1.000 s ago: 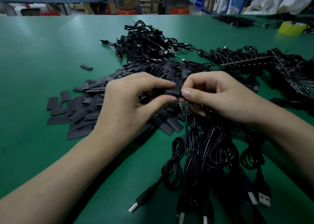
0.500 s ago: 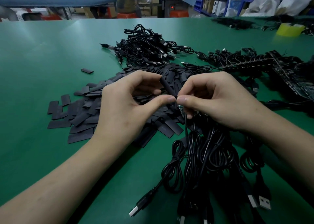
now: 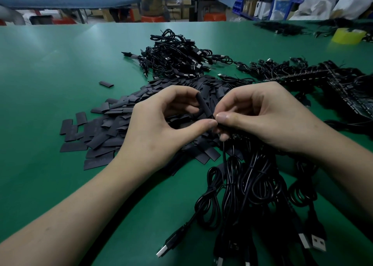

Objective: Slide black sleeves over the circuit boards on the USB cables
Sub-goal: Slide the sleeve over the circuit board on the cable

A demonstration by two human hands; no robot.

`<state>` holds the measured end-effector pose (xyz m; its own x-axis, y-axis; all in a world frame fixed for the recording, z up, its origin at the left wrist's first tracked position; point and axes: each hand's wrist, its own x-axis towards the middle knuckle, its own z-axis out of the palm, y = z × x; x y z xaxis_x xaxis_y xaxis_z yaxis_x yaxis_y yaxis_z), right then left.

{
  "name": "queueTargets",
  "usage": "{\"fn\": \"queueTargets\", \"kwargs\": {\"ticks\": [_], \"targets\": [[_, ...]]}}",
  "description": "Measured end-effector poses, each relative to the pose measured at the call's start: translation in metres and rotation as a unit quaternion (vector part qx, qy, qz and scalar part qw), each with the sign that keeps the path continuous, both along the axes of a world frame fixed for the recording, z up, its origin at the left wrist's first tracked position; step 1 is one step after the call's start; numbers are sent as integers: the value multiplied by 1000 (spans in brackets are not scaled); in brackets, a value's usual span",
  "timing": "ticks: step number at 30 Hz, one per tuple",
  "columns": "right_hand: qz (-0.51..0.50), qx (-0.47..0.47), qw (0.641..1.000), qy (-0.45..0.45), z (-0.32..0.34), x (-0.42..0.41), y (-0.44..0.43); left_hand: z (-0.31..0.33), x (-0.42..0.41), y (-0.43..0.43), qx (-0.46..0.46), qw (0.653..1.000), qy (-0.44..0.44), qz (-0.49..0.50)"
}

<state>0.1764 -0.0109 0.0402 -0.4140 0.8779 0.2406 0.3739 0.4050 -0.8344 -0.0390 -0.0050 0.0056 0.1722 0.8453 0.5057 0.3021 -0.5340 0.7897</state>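
Left hand (image 3: 161,132), right hand (image 3: 266,120) bare; forearms (image 3: 76,211) bare to frame edge; thumbnails (image 3: 222,116) short, plain.

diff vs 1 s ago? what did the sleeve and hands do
The black sleeve swung from lying level between the thumbs to standing tilted, free end up and to the left. The small board seen under the right thumb no longer shows. The left hand still holds the sleeve; the right hand still pinches the cable at its lower end. The loose sleeve pile and cable bundle stayed put.

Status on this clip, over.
Left hand grips black sleeve. Right hand pinches cable at sleeve's lower end. Circuit board not visible. Nothing blocking.
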Motion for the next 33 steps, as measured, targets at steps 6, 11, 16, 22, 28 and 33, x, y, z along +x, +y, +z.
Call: {"fn": "queueTargets", "kwargs": {"ticks": [6, 11, 16, 22, 28, 33], "targets": [[-54, 153, 984, -75, 0, -2, -3, 0, 3, -3, 1, 1000, -5, -23], [-56, 226, 968, -97, -1, -2, -5, 1, 2, -3, 9, 999, -5, -34], [-59, 279, 952, -114, -3, -2, -5, 1, 1, -2, 3, 999, -9, -43], [-67, 287, 948, -118, -6, -6, -6, 2, 0, -1, 13, 999, 5, -38], [-66, 276, 951, -121, -6, -7, -6, 0, 2, -1, 23, 999, -5, -32], [-64, 271, 954, -108, -6, -6, -5, -2, 3, 0, 24, 998, -37, -45]]}}
